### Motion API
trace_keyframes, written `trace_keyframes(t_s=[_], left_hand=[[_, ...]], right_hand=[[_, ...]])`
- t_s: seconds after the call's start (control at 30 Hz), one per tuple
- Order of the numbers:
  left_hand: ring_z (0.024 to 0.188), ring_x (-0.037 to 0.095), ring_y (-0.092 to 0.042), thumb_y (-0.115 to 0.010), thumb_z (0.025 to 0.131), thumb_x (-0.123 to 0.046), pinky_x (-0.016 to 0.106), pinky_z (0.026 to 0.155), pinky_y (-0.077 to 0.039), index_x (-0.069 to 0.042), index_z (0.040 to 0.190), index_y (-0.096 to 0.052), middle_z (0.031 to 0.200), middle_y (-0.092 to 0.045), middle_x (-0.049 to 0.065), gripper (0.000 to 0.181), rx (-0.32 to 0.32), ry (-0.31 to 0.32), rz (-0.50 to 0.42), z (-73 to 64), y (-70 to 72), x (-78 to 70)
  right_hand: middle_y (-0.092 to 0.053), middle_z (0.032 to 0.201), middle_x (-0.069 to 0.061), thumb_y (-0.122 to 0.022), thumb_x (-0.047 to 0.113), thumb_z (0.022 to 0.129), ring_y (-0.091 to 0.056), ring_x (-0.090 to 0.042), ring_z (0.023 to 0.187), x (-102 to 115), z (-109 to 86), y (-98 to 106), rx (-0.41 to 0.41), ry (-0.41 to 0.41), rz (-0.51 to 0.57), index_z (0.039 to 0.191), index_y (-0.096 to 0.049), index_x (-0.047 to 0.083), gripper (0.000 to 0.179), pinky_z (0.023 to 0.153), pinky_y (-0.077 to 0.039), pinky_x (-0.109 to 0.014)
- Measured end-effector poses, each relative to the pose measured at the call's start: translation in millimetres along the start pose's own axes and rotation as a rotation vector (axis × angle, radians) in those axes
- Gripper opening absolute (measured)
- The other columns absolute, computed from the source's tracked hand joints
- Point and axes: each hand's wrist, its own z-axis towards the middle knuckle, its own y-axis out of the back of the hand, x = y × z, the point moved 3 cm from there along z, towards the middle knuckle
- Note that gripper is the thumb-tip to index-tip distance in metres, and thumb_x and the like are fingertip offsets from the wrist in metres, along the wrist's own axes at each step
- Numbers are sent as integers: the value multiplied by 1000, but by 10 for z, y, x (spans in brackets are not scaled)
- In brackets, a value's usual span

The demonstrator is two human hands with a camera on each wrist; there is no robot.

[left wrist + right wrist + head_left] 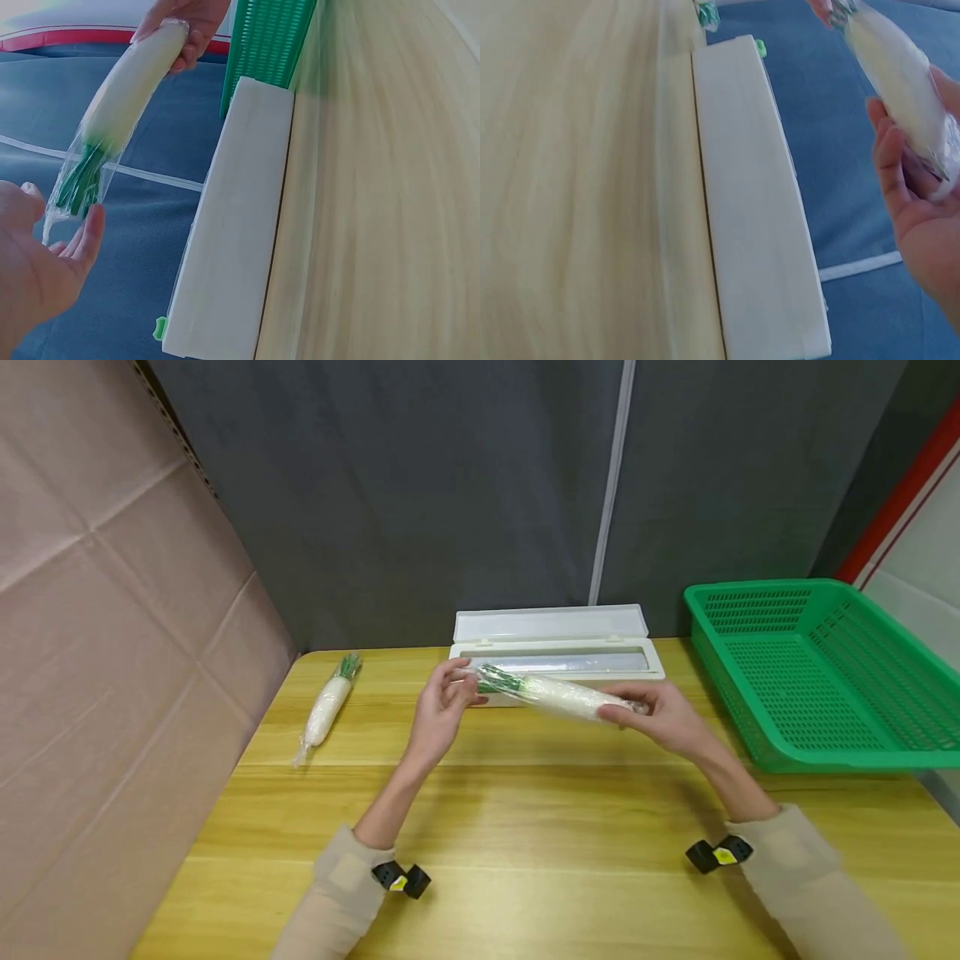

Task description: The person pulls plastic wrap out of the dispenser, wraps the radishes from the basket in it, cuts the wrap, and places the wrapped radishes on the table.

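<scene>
A white radish (562, 695) with cut green stems, covered in clear film, is held up in front of a white cling-film box (654, 665). My right hand (663, 714) grips its bare end between thumb and fingers. At the green stems, my left hand (438, 706) has its fingers touching the loose film. In the left wrist view, the thumb of the left hand (37, 262) stands apart from the radish (127, 94). The box's lid (551, 624) is raised, and a film roll (562, 662) shows inside.
Another film-wrapped white radish (328, 706) lies on the left of the wooden table (555, 835). A green plastic basket (765, 727) stands at the right. Behind the box rises a dark grey cloth panel (412, 502); a pinkish covered wall (127, 610) borders the left side.
</scene>
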Motion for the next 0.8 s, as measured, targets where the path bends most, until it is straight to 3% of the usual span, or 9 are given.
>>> trace_keyframes(t_s=[0.1, 0.2, 0.37, 0.47, 0.6, 0.8], left_hand=[[105, 43, -63, -54, 104, -2, 39, 91, -56, 7, 145, -35, 125, -52, 22, 47, -32, 5, -52, -8, -31, 16], [107, 40, -64, -56, 104, -7, 37, 91, -56, 7, 149, -31, 133, -50, 25, 53, -26, 47, -48, -33, -92, 50], [114, 42, -61, -54, 106, -18, 37, 92, -55, 12, 146, -37, 134, -53, 31, 53, 75, 176, 8, -87, -249, 118], [117, 45, -59, -53, 107, -21, 38, 92, -55, 13, 142, -42, 132, -56, 32, 51, 118, 221, 20, -109, -343, 138], [119, 47, -57, -54, 107, -21, 40, 94, -54, 10, 137, -45, 130, -57, 29, 45, 126, 214, -5, -109, -444, 140], [119, 40, -58, -57, 105, -15, 43, 98, -52, 7, 134, -40, 128, -54, 26, 41, 61, 216, -73, -88, -509, 139]], right_hand=[[-70, 82, 3, -71, 2, 93, -57, -8, 68, 7, 4, -53, -65, 13, 22, 114, -71, -6, 22, 56, -46, -21], [-70, 83, 5, -71, 3, 93, -58, -8, 70, 10, 16, -111, -122, 6, 32, 116, -71, -6, 24, 58, -48, -20], [-69, 83, 6, -71, 6, 95, -61, -9, 71, 5, 56, -238, -184, -11, 44, 117, -70, -6, 25, 58, -50, -20], [-70, 85, 8, -71, 5, 94, -62, -8, 71, -6, 84, -328, -203, 1, 57, 118, -69, -7, 27, 59, -51, -20], [-70, 86, 7, -71, 1, 93, -61, -8, 70, -21, 119, -442, -218, 46, 92, 117, -69, -8, 26, 58, -51, -20], [-72, 94, -3, -72, 3, 93, -63, -11, 73, -35, 159, -594, -195, 59, 111, 116, -70, -6, 25, 64, -56, -27]])
